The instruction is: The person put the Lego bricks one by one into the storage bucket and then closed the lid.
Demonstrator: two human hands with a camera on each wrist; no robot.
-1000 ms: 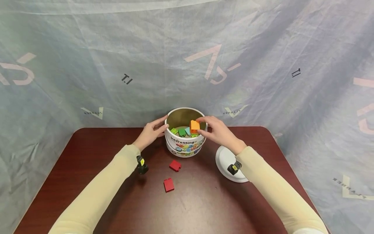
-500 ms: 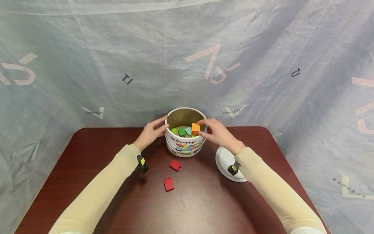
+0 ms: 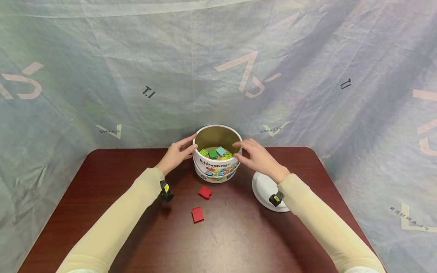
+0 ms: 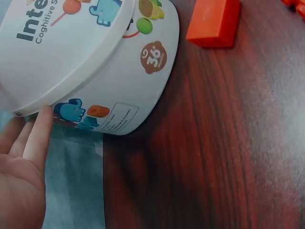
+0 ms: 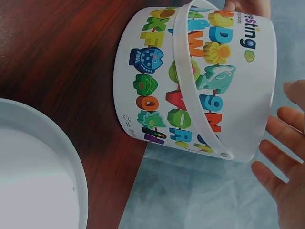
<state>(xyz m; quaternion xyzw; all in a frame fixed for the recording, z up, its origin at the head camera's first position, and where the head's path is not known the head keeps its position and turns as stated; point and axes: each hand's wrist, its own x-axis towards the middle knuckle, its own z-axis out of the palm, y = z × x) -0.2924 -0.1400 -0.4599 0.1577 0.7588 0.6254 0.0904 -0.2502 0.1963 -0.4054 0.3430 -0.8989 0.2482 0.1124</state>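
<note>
A white bucket [image 3: 215, 178] with colourful printed pictures stands upright, its top uncovered. Inside lie several toy building blocks, among them a dark green block [image 3: 212, 153], a light blue block [image 3: 221, 151] and a lime green block [image 3: 203, 152]. My left hand [image 3: 175, 155] rests against the bucket's left side, its fingers straight along the wall in the left wrist view. At the right rim, my right hand [image 3: 257, 156] is held with fingers spread and nothing between them. The orange block is out of sight.
Two red blocks, a nearer block [image 3: 197, 215] and a farther block [image 3: 205, 192], lie on the brown table [image 3: 225, 239] in front of the bucket. A white round lid [image 3: 264, 189] lies under my right wrist. A grey cloth [image 3: 191, 76] hangs behind the table.
My right hand has lowered the orange block into the bucket and let go of it. The light blue block now shows more fully. My left hand has stayed in place.
</note>
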